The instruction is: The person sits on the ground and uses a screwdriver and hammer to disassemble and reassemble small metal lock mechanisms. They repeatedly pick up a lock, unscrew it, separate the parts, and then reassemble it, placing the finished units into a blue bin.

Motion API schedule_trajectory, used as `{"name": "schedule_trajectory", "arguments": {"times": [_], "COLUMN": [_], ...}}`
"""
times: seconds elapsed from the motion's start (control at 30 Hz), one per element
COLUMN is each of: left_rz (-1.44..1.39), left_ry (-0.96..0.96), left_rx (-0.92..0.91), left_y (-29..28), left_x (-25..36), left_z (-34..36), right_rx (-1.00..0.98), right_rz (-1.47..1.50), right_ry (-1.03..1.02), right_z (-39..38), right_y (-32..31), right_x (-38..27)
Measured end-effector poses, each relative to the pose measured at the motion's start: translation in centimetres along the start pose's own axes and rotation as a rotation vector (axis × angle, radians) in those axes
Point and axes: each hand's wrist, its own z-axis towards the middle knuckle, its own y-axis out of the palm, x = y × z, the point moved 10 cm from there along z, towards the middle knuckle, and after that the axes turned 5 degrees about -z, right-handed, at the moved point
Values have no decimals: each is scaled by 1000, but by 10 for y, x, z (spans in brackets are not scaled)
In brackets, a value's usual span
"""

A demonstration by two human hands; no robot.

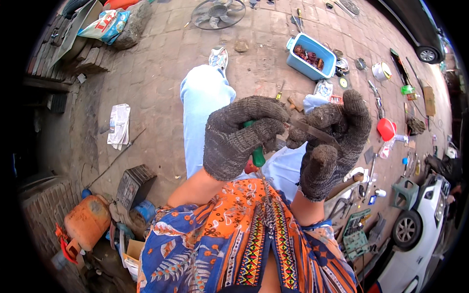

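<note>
**Strip (316, 132) and screwdriver (258, 156) in gloved hands**

As seen by a bystander, the left hand (229, 139) is curled round the screwdriver's green handle, its slim shaft slanting down toward the wearer's patterned shirt (210, 229). The right hand (349, 136) grasps the strip, which spans the gap between the hands, above the lap; whether the left fingertips also pinch it I cannot tell. Best handling, I judge: brace the strip firmly and turn the shaft away from the body. Materials: coarse, soiled knit gloves; narrow, dark, apparently metal strip; beyond, a smooth blue tub (302, 68) of reddish-brown tangles on rough paving (161, 58).
</note>
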Motion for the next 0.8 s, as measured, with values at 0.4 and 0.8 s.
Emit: {"name": "schedule_trajectory", "arguments": {"times": [0.4, 0.8], "left_rz": [-55, 91], "left_ry": [7, 131], "left_rx": [41, -34], "left_y": [-10, -9], "left_x": [-3, 9], "left_z": [4, 4], "right_rx": [105, 1], "right_rz": [-31, -241], "right_ry": [53, -85], "right_z": [0, -6], "right_y": [-2, 27], "right_x": [-4, -19]}}
